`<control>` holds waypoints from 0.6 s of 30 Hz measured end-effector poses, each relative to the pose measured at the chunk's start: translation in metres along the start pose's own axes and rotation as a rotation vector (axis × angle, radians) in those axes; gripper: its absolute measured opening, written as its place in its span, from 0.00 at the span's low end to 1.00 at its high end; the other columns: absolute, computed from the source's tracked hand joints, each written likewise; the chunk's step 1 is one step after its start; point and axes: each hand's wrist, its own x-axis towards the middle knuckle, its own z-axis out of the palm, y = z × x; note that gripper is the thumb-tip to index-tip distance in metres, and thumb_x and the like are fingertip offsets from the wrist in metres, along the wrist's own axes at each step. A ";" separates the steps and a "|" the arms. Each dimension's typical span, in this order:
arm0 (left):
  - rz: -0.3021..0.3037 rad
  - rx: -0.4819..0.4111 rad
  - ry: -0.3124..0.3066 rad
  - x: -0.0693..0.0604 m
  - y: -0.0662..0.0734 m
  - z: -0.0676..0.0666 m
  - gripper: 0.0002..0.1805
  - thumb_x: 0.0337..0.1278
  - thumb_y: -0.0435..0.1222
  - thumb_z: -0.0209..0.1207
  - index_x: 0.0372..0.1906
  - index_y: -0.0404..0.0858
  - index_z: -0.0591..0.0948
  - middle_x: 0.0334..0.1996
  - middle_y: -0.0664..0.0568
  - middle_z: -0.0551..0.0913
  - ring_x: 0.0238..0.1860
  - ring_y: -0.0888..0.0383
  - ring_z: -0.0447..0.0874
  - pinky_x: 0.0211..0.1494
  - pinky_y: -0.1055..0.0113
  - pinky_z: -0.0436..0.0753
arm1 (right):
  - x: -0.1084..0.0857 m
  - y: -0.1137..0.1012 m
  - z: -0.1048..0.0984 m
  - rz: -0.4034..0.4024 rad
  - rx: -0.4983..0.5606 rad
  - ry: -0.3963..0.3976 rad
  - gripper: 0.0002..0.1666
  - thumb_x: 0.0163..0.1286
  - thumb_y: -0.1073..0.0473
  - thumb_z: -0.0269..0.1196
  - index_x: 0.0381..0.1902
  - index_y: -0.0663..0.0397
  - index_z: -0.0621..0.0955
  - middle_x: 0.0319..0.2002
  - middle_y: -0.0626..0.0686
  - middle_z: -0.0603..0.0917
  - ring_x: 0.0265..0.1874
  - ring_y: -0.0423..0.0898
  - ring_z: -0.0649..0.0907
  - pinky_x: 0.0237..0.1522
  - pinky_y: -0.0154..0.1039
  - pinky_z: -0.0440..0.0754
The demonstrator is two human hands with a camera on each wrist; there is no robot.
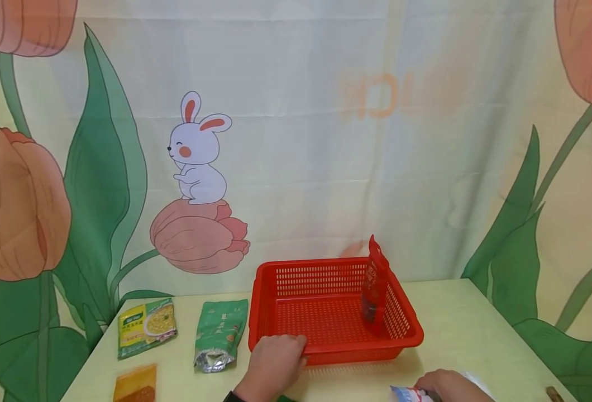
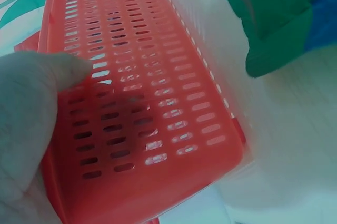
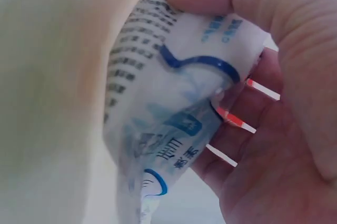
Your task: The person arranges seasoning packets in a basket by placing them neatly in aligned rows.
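My left hand [image 1: 277,360] grips the near rim of a red plastic basket [image 1: 356,357] at its left part. In the left wrist view the thumb lies against the slotted basket wall [image 2: 158,113]. Inside the basket, toward the right, a red pouch [image 1: 375,293] stands upright. At the lower right of the head view, my right hand [image 1: 449,384] holds a white and blue printed plastic packet [image 3: 184,81] between thumb and fingers, in front of the basket. Part of that packet is cut off by the head view's bottom edge.
Left of the basket lie a green pouch [image 1: 220,335], a yellow-green food packet [image 1: 147,328] and an orange-brown packet [image 1: 136,384]. A green and blue package [image 2: 284,18] is near the basket in the left wrist view. A printed curtain [image 1: 296,139] hangs behind the table.
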 end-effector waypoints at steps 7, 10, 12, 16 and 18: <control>0.003 -0.123 -0.026 -0.001 -0.002 -0.005 0.17 0.60 0.53 0.68 0.39 0.44 0.84 0.25 0.59 0.84 0.24 0.64 0.76 0.38 0.64 0.86 | -0.009 -0.020 -0.017 -0.193 -0.115 0.030 0.26 0.55 0.38 0.75 0.47 0.43 0.87 0.36 0.34 0.84 0.32 0.34 0.77 0.42 0.37 0.83; 0.022 -0.146 -0.034 -0.004 -0.001 -0.012 0.20 0.59 0.55 0.67 0.42 0.44 0.83 0.30 0.58 0.84 0.28 0.63 0.77 0.42 0.64 0.87 | -0.014 -0.030 -0.022 -0.281 -0.140 0.049 0.26 0.56 0.35 0.74 0.48 0.39 0.86 0.37 0.31 0.83 0.33 0.31 0.76 0.41 0.33 0.81; 0.061 -0.141 -0.028 -0.007 0.003 -0.017 0.22 0.60 0.56 0.66 0.48 0.44 0.83 0.37 0.58 0.86 0.35 0.62 0.81 0.49 0.62 0.88 | -0.017 -0.037 -0.024 -0.334 -0.154 0.063 0.26 0.57 0.34 0.73 0.49 0.37 0.86 0.38 0.30 0.83 0.34 0.30 0.76 0.41 0.32 0.80; 0.134 -0.224 -0.020 -0.016 0.022 -0.027 0.28 0.63 0.59 0.64 0.59 0.46 0.81 0.53 0.57 0.84 0.53 0.60 0.82 0.59 0.60 0.86 | -0.021 -0.052 -0.027 -0.418 -0.216 0.108 0.25 0.58 0.32 0.72 0.49 0.33 0.85 0.40 0.30 0.83 0.36 0.29 0.76 0.43 0.34 0.81; 0.085 -0.397 -0.079 -0.021 0.036 -0.029 0.28 0.61 0.61 0.64 0.60 0.50 0.80 0.55 0.61 0.83 0.56 0.59 0.81 0.62 0.56 0.84 | -0.022 -0.059 -0.026 -0.447 -0.264 0.138 0.26 0.57 0.31 0.71 0.50 0.31 0.85 0.42 0.30 0.83 0.38 0.30 0.77 0.45 0.36 0.82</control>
